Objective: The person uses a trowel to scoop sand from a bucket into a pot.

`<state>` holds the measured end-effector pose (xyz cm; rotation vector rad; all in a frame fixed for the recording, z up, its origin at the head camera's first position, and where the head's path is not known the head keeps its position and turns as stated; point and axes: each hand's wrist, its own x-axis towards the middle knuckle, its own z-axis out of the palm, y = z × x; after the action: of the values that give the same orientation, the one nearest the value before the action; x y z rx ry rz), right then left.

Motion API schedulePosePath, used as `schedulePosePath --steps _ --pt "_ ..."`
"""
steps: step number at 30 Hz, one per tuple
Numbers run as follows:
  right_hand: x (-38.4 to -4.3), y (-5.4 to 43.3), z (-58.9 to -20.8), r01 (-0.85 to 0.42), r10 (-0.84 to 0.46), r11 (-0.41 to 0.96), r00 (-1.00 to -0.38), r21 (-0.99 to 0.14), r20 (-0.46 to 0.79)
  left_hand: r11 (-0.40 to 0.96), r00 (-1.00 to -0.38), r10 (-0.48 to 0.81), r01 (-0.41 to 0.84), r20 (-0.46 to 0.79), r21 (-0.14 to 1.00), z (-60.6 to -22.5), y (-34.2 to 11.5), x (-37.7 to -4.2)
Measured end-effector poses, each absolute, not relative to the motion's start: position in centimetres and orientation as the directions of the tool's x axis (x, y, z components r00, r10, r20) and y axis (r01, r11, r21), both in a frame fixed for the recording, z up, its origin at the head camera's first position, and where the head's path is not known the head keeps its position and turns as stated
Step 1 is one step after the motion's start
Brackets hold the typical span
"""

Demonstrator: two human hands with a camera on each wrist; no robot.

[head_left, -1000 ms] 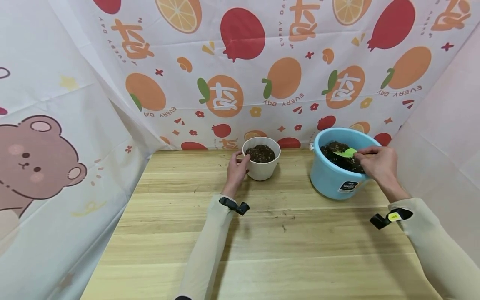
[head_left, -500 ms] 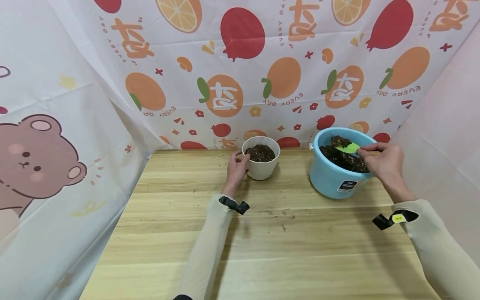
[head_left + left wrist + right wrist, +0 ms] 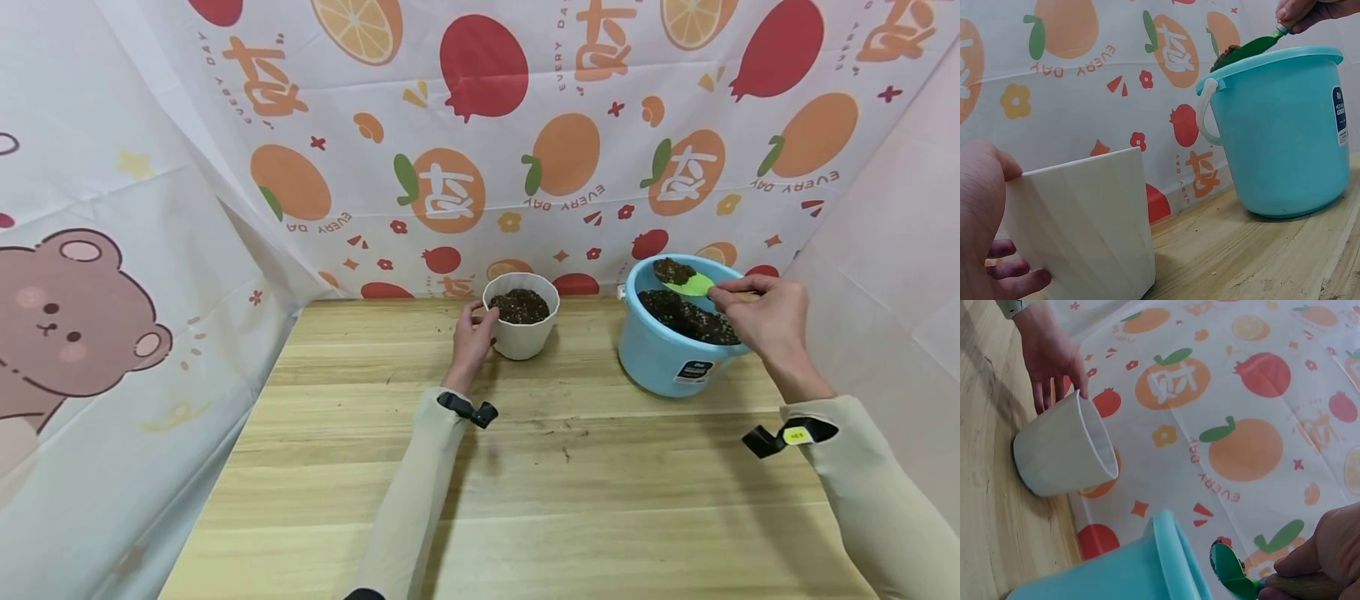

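My right hand (image 3: pixel 767 321) grips the wooden handle (image 3: pixel 1307 585) of a small green trowel (image 3: pixel 693 285). Dark soil (image 3: pixel 673 271) is heaped on the trowel's blade, which is held over the mouth of a light blue bucket (image 3: pixel 660 358). More dark soil (image 3: pixel 682 317) lies inside that bucket. To the left, a white faceted flower pot (image 3: pixel 522 342) stands on the table with soil in it. My left hand (image 3: pixel 472 343) holds the pot's left side, thumb at the rim (image 3: pixel 1079 161) and the other fingers lower on the outer wall.
The pale wooden table (image 3: pixel 525 517) carries dark soil crumbs (image 3: pixel 567 433) in front of the pot. A fruit-print cloth (image 3: pixel 525 200) hangs right behind pot and bucket. The bucket's white handle (image 3: pixel 1205 115) hangs down its side.
The trowel has come up out of the bucket's soil with a load on its blade and now sits higher, by the rim. My left hand and the pot stay put.
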<state>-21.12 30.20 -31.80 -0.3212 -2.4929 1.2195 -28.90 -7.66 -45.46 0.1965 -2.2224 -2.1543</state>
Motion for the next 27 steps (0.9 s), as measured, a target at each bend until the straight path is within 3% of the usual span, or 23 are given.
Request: schedulePosePath --steps 6,13,27 --pt "-21.3 29.2 -31.4 0.014 0.328 0.581 -0.919 -0.814 0.218 0.019 -0.991 -0.117 -0.066 -0.063 0.998 -45.5 -7.8 -29.0" --pt "-21.5 27.6 -30.9 -0.085 0.299 0.619 -0.894 -0.781 0.335 0.018 -0.989 -0.132 -0.062 -0.059 0.998 -45.5 -7.8 -29.0" --pt "-22.5 23.9 -30.5 -0.189 0.222 0.555 -0.905 -0.81 0.364 0.025 -0.99 -0.122 -0.069 -0.066 0.997 -45.5 -7.7 -28.9"
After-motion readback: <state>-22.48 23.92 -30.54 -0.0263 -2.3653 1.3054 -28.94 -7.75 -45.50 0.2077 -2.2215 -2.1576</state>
